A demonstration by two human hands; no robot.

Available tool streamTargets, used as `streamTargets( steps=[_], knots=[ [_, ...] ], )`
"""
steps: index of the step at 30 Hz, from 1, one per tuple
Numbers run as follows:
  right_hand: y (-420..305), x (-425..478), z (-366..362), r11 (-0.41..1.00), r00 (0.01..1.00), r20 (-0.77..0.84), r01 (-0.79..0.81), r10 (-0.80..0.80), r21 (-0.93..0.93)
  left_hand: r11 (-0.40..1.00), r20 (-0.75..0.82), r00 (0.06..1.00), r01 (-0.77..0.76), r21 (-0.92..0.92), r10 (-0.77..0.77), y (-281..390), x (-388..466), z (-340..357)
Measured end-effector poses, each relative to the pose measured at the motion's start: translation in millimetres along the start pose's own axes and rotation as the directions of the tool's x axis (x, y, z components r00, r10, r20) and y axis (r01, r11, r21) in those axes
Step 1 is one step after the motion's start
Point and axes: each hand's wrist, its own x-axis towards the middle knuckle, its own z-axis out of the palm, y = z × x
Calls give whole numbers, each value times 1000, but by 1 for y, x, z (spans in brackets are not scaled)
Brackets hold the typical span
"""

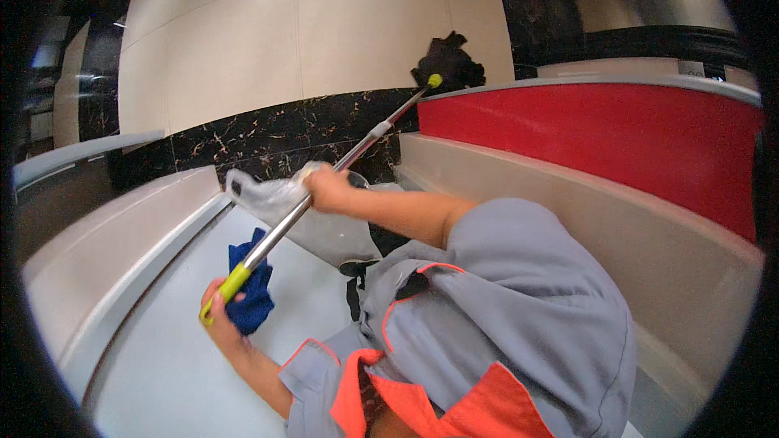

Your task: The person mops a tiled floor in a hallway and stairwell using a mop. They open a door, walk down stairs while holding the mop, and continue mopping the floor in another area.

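Observation:
My left hand (pixel 226 315) is closed around the yellow-green grip (pixel 231 285) at the lower end of a telescopic metal pole. Farther up, my right hand (pixel 331 190) grasps the silver shaft (pixel 280 237). The pole slants up to a yellow-green joint (pixel 434 80) and a dark, shaggy duster or mop head (pixel 451 61), which lies against the cream wall panel by the red panel's end. Behind the grip, close to my left fingers, is a blue cloth (pixel 254 307); whether those fingers also hold it is unclear. Crumpled clear plastic (pixel 261 194) shows beneath my right hand, partly covered.
Glossy cream wall panels (pixel 231 42) stand above a black veined stone band (pixel 243 134). A red panel (pixel 584 140) with a pale ledge (pixel 548 201) runs along the right. On the left are a beige raised border (pixel 134 225) and a pale, smooth surface (pixel 164 353).

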Motion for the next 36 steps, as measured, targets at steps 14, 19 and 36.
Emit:
streamTargets(
  steps=[14, 19, 36],
  knots=[
    [-112, -67, 71, 911, 889, 200, 407, -411, 63, 947, -454, 841, -191, 259, 294, 7, -186, -59],
    [-96, -52, 88, 837, 814, 198, 519, -546, 173, 930, -315, 880, -301, 210, 356, 9, -196, -55],
    [-102, -112, 45, 777, 795, -329, 590, -510, 222, 898, 14, 906, -420, 132, 422, -87, -137, -71]
  ],
)
